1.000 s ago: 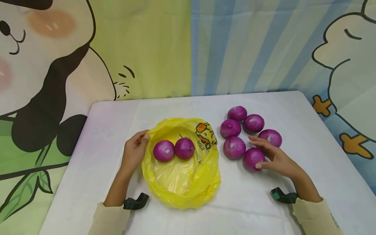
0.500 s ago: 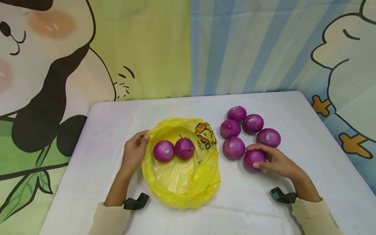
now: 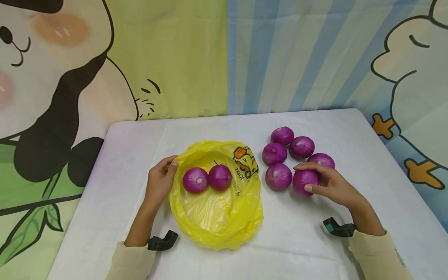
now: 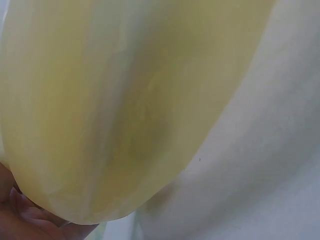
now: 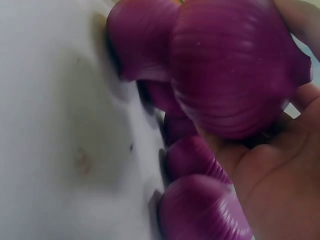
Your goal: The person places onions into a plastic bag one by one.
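A yellow plastic bag (image 3: 220,233) lies with its mouth spread wide on the table. Inside it sit two purple onions, one on the left (image 3: 195,180) and one on the right (image 3: 219,177). My left hand (image 3: 160,179) pinches the bag's left rim between thumb and fingers; in the left wrist view the bag (image 4: 125,125) covers most of the picture. My right hand (image 3: 332,184) grips a purple onion (image 3: 304,182) at the group's near side, thumb in front and fingers behind. Close up in the right wrist view, that onion (image 5: 235,65) appears raised off the table.
Several more purple onions stand to the right of the bag, among them a near-left one (image 3: 278,177) and one partly behind my right hand (image 3: 322,160). A white cloth covers the table (image 3: 280,249). Behind it hangs a printed cartoon curtain (image 3: 175,58).
My right hand has come down around the near onion, closed on it and raised it slightly. The left hand and the bag have stayed put.
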`<state>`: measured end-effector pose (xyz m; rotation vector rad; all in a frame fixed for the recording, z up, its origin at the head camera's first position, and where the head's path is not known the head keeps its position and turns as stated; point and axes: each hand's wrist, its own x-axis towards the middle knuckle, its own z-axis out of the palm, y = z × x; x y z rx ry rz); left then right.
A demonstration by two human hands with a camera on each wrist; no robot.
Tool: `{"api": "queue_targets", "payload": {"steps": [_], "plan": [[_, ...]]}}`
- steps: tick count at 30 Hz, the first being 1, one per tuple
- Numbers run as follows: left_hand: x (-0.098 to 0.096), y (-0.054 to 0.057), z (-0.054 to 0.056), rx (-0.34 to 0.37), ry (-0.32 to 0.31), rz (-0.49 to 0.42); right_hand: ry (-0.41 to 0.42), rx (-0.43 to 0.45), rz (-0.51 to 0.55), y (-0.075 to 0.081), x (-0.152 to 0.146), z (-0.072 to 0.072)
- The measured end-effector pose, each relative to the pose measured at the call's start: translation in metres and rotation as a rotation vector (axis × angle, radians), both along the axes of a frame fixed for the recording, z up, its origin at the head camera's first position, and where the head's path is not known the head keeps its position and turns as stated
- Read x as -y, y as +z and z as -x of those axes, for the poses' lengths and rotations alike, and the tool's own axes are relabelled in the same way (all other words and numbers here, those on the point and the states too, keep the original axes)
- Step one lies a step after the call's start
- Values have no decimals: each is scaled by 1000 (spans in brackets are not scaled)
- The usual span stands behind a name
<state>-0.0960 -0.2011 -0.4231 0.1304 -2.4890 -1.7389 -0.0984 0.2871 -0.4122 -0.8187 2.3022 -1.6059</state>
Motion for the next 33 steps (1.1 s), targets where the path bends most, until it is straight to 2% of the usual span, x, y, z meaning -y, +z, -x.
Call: {"api": "queue_targets", "payload": {"steps": [5,11,20,33], "plan": [[1,2,-1,-6,-8,-3,-18,-41,64,7,10,2],[0,6,-3,9,-19,-19,-40,-37,101,10,23,5],[1,3,-3,-7,-23,-20,54,-43,143,20,40,12],[1,2,-3,-19,-21,-24,110,-12,201,30,71,23]]}}
